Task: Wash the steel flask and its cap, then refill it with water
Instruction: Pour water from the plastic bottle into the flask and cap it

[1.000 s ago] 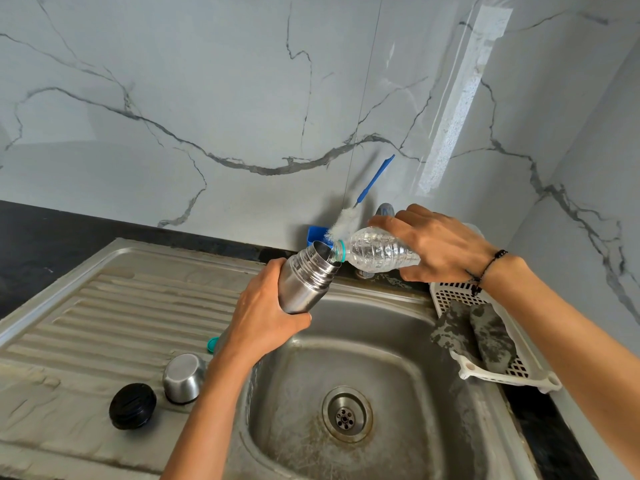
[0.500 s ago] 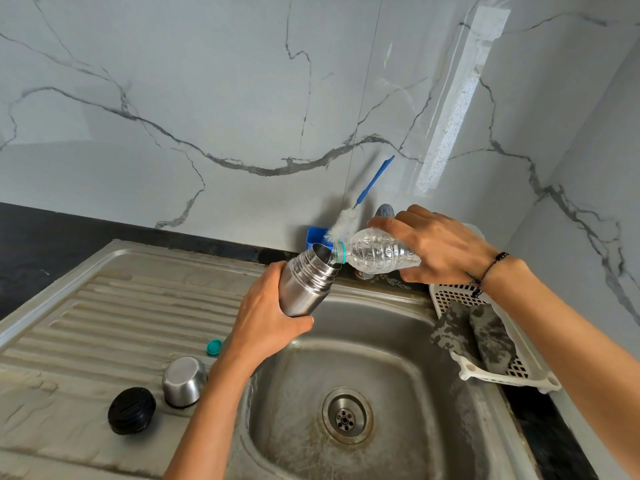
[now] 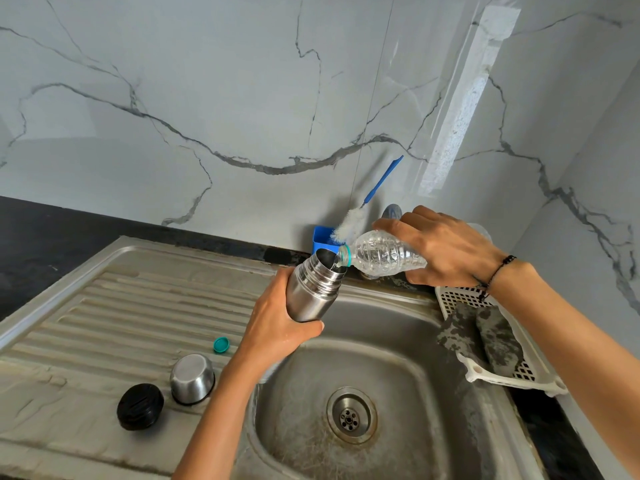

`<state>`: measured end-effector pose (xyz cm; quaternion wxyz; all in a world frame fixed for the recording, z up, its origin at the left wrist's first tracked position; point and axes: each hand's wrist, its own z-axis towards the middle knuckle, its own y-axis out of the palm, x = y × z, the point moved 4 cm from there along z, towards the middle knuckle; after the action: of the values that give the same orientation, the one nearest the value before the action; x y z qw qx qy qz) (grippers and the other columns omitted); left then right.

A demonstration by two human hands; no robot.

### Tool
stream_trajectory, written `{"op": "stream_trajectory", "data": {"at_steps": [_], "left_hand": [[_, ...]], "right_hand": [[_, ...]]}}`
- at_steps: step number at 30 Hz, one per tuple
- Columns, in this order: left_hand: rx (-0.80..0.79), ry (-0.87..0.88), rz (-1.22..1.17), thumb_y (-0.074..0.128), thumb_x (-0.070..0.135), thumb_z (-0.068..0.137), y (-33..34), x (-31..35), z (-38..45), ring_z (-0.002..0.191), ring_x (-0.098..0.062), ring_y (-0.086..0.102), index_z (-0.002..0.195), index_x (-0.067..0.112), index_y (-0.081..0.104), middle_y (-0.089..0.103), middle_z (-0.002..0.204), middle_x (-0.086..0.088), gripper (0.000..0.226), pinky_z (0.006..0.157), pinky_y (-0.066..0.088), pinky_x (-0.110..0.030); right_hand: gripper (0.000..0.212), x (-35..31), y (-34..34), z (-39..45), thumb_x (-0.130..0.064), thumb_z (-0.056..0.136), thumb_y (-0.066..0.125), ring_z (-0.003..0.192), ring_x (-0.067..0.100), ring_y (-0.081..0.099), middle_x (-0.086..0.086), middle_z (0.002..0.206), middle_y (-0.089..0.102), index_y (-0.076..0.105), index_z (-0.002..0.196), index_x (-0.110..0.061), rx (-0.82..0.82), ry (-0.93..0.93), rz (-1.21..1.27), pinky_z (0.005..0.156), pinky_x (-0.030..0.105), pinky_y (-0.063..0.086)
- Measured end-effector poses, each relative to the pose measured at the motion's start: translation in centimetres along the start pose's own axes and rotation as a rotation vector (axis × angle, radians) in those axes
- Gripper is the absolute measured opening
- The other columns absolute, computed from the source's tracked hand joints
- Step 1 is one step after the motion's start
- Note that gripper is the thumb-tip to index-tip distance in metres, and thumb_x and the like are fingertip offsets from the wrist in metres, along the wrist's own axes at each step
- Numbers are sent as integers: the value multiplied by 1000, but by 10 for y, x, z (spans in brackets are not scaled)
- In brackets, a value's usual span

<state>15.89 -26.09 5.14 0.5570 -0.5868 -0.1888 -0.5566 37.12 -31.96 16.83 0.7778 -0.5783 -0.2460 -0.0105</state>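
My left hand grips the steel flask around its lower body, tilted with its open mouth toward the right, above the sink's back rim. My right hand holds a clear plastic water bottle nearly level, its teal-ringed neck at the flask's mouth, and water runs into the flask. On the drainboard the steel cup cap sits upside down beside the black stopper. A small teal bottle cap lies near my left wrist.
The steel sink basin with its drain lies below the flask. A white plastic tray with dark grey sponges sits at the right. A blue-handled bottle brush stands in a blue holder against the marble wall.
Both hands keep their hold and the bottle stays at the flask's mouth. The flask and my left hand have shifted slightly, uncovering the teal bottle cap on the drainboard.
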Motion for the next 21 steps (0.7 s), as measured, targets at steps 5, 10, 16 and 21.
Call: {"op": "stream_trajectory", "data": {"at_steps": [5,10,16,21], "left_hand": [[-14,-11,-12,81,14,61,0,-3,-2,82,4,54,113,38,39,56,99,18,71,58,38,-3],[-31,-19,-12,82,15,62,2,-6,-3,82,2,54,112,37,39,54,97,20,70,58,39,-2],[-35,-18,-22,82,13,63,7,-9,-6,80,4,54,112,36,39,55,96,19,69,59,37,-1],[-55,-34,-15,82,15,63,14,-14,-7,79,2,55,110,36,39,56,94,18,67,59,40,-4]], "right_hand": [[86,-4,3,0,-31,64,79,88,30,54,12,100,60,36,137,-15,12,-2,2,65,39,50],[88,-5,8,-2,-33,66,77,88,30,54,11,101,59,29,137,-19,8,-12,0,67,40,52],[87,-6,12,-4,-33,65,76,85,30,55,10,97,59,28,135,-20,22,-28,-9,64,41,53],[88,-6,14,-6,-32,62,80,82,30,56,10,95,60,34,135,-16,25,-31,-18,61,40,53]]}}
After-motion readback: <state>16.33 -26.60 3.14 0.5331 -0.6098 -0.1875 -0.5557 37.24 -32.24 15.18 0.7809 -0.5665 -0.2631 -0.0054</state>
